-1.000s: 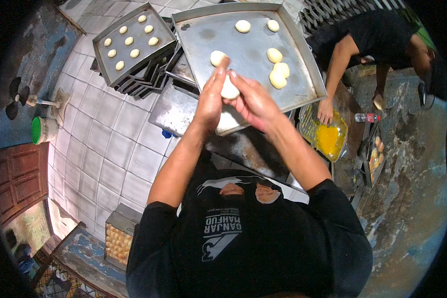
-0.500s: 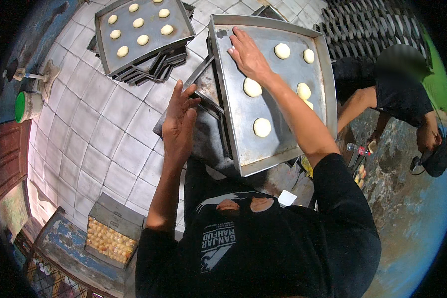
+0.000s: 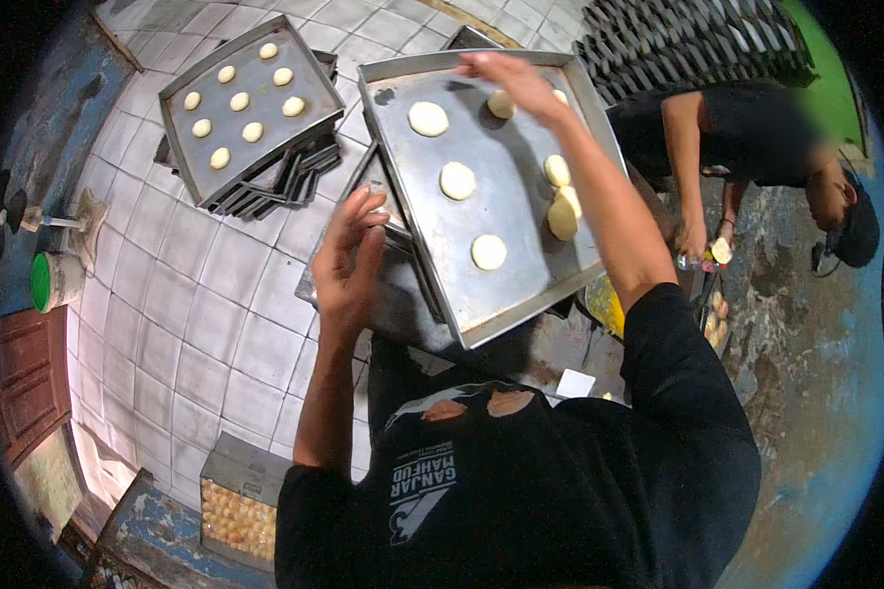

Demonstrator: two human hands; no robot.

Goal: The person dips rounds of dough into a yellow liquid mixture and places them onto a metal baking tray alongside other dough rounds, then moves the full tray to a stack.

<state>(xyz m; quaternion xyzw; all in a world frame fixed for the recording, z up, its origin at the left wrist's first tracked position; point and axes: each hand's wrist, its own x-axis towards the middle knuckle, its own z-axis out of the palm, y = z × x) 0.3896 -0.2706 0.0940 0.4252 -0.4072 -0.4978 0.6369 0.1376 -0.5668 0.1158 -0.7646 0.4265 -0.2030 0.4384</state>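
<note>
Head: right hand [image 3: 506,74] covers dough [image 3: 501,103].

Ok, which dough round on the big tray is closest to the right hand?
The dough round at the tray's far edge, right under the right hand's fingertips; the other pieces lie farther down the tray.

The right hand [image 3: 506,79] reaches over the far end of a metal tray [image 3: 521,265], fingers at a dough round [image 3: 501,103]. The left hand [image 3: 349,260] hovers open by the tray's near-left edge. A second tray [image 3: 201,172] of rounds sits on a stack to the left.
</note>
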